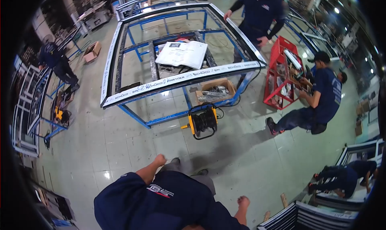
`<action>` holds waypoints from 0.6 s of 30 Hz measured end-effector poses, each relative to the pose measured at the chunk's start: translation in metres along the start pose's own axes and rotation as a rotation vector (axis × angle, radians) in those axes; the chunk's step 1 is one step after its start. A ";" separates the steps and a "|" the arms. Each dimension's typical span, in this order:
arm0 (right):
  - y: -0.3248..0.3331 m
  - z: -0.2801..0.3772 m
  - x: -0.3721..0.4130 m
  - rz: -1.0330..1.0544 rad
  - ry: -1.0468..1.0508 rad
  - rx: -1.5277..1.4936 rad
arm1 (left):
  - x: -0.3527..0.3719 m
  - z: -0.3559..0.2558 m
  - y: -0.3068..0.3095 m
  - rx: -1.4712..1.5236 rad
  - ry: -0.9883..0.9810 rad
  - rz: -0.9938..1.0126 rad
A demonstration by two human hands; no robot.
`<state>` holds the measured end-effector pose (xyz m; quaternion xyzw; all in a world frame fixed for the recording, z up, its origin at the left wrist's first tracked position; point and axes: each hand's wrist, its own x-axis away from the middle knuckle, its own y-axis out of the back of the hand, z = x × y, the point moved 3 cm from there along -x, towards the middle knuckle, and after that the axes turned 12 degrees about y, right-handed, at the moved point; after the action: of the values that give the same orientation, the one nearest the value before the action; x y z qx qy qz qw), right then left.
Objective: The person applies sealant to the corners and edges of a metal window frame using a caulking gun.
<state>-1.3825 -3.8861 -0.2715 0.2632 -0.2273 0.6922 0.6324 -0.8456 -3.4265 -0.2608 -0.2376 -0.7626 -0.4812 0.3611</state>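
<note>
My left hand (161, 159) hangs over the tiled floor in front of my body, fingers curled in, with no object showing in it. My right hand (243, 202) is out to my right side, also closed into a loose fist with nothing visible in it. Neither hand touches anything. Ahead of me on the floor stands a black and yellow cable reel (203, 121), the thing nearest to my left hand. Behind it a large window frame (185, 75) wrapped in printed white film lies on a blue metal stand (169, 119).
An open booklet (183, 54) lies inside the frame. Under the stand sits a cardboard box (217, 91) of metal parts. A co-worker (261, 13) stands behind the frame; another person (321, 95) crouches by a red tool cart (277, 89). More frames (289, 218) are at lower right.
</note>
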 end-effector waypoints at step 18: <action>-0.447 -0.076 0.178 1.308 0.481 1.306 | 0.191 0.345 -0.071 1.375 0.449 -0.071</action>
<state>-0.9547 -3.6594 -0.2209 0.2356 0.2380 0.9344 -0.1218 -1.1268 -3.1413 -0.2477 0.1725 -0.8074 0.0586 0.5611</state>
